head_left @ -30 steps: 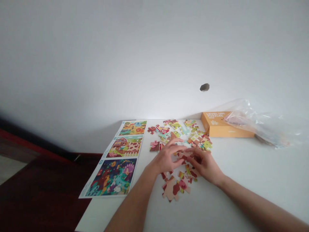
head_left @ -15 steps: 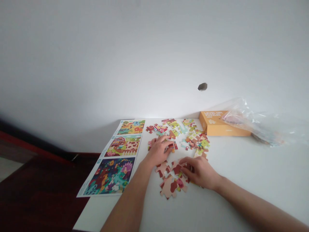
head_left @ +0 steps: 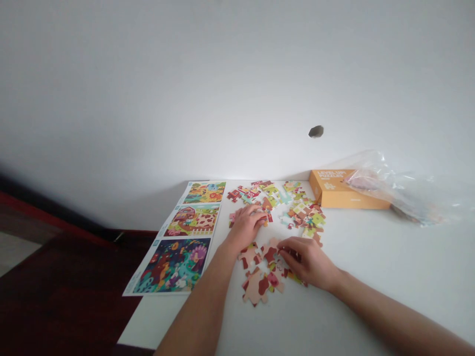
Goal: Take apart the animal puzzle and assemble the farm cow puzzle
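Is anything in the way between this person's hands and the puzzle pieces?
Nothing visible. The left hand lies on the edge of the scattered pieces; the right hand touches the brown-and-cream pieces.

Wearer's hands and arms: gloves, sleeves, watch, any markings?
Nothing worn. Left hand and right hand are ungloved, with no rings or watch visible. The forearms are uncovered down to the frame edge; no sleeve, strap or marking shows.

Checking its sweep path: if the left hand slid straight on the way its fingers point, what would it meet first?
Likely the loose puzzle pieces scattered just beyond the left hand; depth is hard to judge.
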A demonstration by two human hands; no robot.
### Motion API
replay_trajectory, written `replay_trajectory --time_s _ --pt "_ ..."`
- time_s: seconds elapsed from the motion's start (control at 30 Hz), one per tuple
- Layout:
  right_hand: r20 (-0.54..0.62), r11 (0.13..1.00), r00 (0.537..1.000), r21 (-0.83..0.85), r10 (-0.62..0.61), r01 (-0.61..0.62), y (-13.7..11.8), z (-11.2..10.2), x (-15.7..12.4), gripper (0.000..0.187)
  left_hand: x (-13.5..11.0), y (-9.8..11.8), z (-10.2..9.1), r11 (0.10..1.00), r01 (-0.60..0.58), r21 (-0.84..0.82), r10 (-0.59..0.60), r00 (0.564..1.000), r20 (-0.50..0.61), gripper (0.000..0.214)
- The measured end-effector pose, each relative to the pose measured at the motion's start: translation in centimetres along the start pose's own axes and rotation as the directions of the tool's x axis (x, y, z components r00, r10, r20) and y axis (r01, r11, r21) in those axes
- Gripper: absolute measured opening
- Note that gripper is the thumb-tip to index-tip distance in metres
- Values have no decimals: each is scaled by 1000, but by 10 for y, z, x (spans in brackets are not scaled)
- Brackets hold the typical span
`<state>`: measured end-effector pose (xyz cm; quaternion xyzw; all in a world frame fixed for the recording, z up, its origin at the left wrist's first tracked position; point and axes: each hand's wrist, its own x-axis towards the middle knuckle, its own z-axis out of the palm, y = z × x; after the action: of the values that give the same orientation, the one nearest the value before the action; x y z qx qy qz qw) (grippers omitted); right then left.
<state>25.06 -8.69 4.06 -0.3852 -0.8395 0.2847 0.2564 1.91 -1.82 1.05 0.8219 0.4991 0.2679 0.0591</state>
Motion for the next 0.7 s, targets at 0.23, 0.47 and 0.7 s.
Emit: replay_trajectory --time_s 0.23,0.47,0.7 --pt "-24 976 995 -194 -100 94 -1 3 1 25 0 -2 4 999 18 26 -18 1000 -13 28" --pt "267 931 941 -240 -210 275 -8 4 4 56 1 0 4 998 36 56 -37 999 3 29" --pt "429 931 884 -212 -183 296 -18 2 6 58 2 1 5 998 41 56 -39 999 -25 28"
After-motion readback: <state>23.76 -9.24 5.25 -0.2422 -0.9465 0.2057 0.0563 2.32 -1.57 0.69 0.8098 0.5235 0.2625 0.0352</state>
